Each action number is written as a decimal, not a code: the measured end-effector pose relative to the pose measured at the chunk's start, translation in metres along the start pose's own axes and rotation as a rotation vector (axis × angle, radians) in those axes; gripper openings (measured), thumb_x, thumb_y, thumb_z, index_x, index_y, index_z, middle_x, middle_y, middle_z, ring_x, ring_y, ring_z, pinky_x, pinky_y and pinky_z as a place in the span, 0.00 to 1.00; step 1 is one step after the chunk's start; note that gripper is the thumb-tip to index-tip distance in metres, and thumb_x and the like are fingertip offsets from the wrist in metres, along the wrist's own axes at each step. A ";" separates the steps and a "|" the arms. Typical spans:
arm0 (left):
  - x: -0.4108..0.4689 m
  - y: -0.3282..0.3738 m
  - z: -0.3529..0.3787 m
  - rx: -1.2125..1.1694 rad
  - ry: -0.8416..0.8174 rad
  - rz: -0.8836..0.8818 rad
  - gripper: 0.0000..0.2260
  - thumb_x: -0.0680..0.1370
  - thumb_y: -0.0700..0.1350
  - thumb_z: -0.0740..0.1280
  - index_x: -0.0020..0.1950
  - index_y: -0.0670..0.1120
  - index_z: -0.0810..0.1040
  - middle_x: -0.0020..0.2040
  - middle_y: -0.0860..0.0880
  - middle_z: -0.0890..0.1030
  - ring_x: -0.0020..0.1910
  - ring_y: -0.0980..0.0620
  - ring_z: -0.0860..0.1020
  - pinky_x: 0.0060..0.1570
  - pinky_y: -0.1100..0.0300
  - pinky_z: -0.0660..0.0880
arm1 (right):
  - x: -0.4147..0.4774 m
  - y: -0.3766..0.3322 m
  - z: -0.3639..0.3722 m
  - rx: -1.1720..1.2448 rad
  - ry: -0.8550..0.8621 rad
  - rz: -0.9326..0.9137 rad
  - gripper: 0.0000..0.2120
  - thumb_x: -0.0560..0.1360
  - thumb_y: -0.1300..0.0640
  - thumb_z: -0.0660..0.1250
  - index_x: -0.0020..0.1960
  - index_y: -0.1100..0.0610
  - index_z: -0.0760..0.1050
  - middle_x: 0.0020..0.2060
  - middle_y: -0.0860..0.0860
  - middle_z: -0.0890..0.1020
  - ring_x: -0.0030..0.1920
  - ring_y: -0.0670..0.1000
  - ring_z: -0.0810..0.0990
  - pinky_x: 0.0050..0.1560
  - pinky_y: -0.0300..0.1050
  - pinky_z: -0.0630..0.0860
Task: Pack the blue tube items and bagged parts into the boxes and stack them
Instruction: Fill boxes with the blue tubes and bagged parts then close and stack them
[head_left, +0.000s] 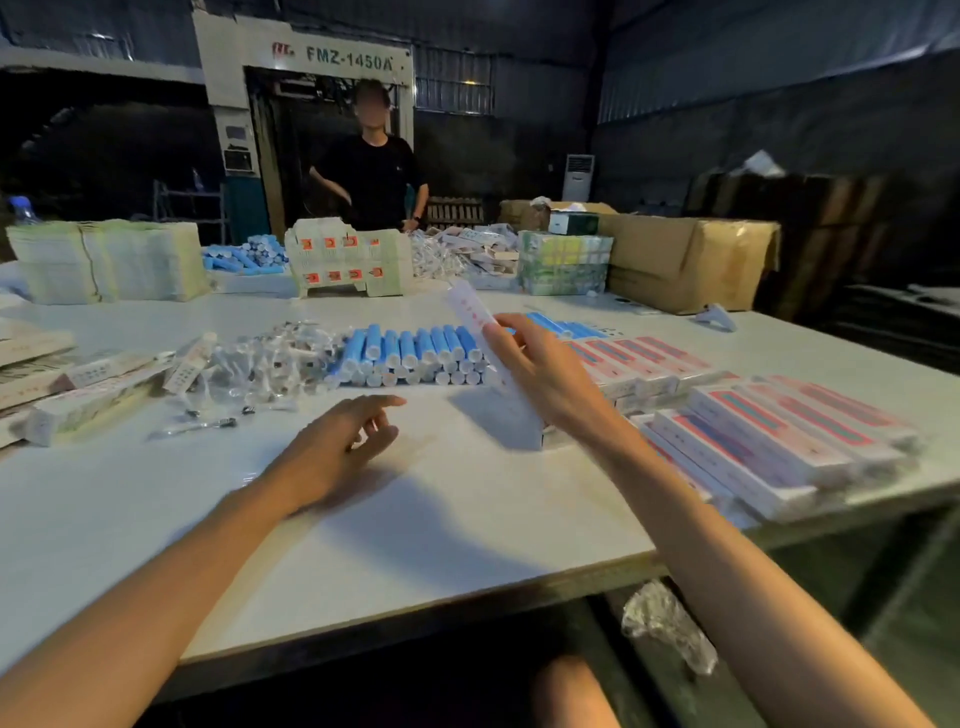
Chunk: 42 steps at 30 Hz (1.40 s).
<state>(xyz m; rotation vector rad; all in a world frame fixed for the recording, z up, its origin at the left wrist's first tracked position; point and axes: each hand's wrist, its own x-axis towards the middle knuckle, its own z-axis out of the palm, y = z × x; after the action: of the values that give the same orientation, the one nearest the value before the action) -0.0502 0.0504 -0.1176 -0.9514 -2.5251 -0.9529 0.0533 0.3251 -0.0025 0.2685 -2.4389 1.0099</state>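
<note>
The right hand (540, 374), at centre right of the frame, grips a long white box (470, 314) with its fingers curled round the middle. The box is tilted, its upper end leaning toward the top of the frame and its lower end touching the tabletop (415, 519). The left hand (337, 441), just below centre, holds nothing; its fingers are loosely spread and point toward the box, low over the tabletop. Whether it touches the surface cannot be told.

Behind the hands, at mid-frame, lies a row of blue tubes (410, 353) piled with their white caps facing the camera. Just left of them is a heap of clear bagged parts (260, 364). At the right edge, closed boxes with red and blue panels (779, 441) lie stacked in overlapping layers. Flat cartons (52, 389) lie at the left edge. At the upper centre a person in a black shirt (371, 182) stands behind the tabletop.
</note>
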 end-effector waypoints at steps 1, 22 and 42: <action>-0.001 0.001 0.000 0.022 -0.028 0.014 0.14 0.85 0.54 0.67 0.69 0.69 0.76 0.54 0.62 0.79 0.53 0.61 0.79 0.57 0.51 0.80 | -0.006 0.010 -0.021 -0.083 0.040 0.016 0.21 0.85 0.39 0.57 0.68 0.51 0.75 0.50 0.46 0.80 0.42 0.38 0.77 0.38 0.34 0.71; -0.009 0.010 -0.007 0.128 -0.123 0.027 0.10 0.85 0.47 0.68 0.56 0.64 0.83 0.54 0.62 0.80 0.55 0.63 0.78 0.56 0.55 0.78 | -0.092 0.113 -0.115 -1.173 0.112 0.318 0.23 0.84 0.39 0.60 0.70 0.53 0.73 0.67 0.53 0.77 0.66 0.56 0.76 0.66 0.54 0.75; -0.014 0.021 -0.020 0.243 0.074 -0.072 0.10 0.81 0.42 0.70 0.50 0.58 0.84 0.45 0.57 0.80 0.42 0.53 0.80 0.45 0.50 0.79 | 0.041 -0.037 0.120 -0.141 0.018 -0.182 0.09 0.80 0.56 0.63 0.43 0.58 0.77 0.35 0.54 0.82 0.37 0.59 0.78 0.36 0.54 0.74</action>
<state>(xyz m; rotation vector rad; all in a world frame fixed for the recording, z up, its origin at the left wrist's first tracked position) -0.0254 0.0423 -0.0989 -0.7439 -2.5541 -0.6659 -0.0117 0.2147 -0.0327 0.4219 -2.4047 0.7561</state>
